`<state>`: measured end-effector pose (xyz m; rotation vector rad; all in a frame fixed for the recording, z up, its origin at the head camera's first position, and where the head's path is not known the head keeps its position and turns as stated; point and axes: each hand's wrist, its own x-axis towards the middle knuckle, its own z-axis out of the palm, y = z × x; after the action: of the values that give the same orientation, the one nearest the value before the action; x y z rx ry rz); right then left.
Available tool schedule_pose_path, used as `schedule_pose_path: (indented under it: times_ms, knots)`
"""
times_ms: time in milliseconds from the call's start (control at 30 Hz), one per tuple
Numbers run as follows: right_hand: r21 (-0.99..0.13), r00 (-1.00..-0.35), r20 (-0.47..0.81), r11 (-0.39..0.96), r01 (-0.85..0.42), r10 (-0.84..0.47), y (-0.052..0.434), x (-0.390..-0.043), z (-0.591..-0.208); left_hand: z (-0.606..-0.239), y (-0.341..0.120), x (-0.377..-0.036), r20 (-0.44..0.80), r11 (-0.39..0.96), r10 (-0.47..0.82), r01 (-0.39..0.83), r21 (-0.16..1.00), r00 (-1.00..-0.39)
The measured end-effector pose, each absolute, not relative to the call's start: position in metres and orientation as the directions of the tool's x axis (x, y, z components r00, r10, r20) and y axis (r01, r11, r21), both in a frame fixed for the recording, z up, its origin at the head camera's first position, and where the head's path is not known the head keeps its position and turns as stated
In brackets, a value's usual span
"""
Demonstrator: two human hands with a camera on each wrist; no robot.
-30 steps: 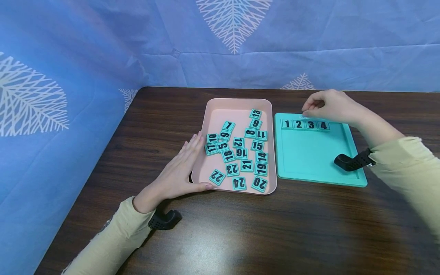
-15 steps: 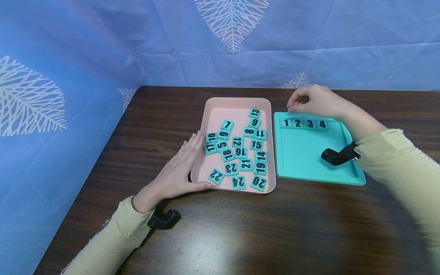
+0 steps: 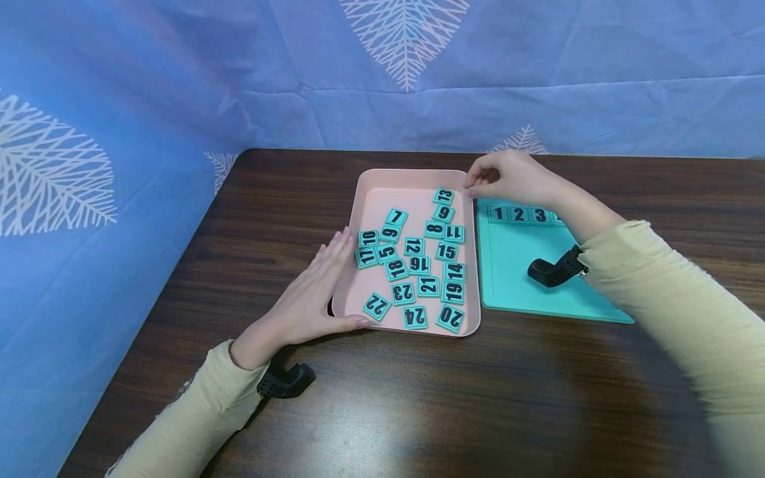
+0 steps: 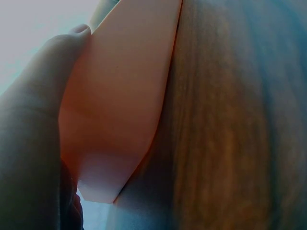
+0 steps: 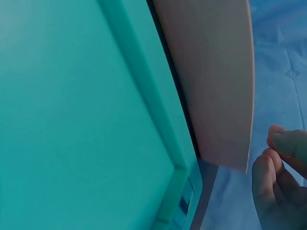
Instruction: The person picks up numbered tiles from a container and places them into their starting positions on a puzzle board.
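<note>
Pink tray: on the table, holding loose numbered tiles.
Left hand: fingers straight, pressed flat against the tray's left wall.
Right hand: fingers curled, empty, above the tray's far right corner.
Teal board: just beside the tray, tiles 1–3 showing.

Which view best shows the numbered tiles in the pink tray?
The head view: the numbered tiles lie readable inside the pink tray. The left wrist view shows only the tray's outer wall, the right wrist view only its side; neither shows tiles.
</note>
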<state>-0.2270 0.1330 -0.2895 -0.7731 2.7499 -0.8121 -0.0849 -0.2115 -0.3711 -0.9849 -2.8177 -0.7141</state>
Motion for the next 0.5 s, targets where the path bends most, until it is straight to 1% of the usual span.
schedule_pose_path:
  times_ms: [267, 500]
  knots:
    - [-0.557, -0.819, -0.027, 0.688, -0.464, -0.574, 0.115, -0.224, -0.296, -0.371, -0.212, -0.085, 0.215, 0.687, 0.573, 0.606, 0.401, -0.791]
    - [-0.605, -0.785, -0.052, 0.645, -0.466, -0.617, 0.102, -0.22, -0.3, -0.37, -0.212, -0.084, 0.207, 0.688, 0.57, 0.599, 0.409, -0.795]
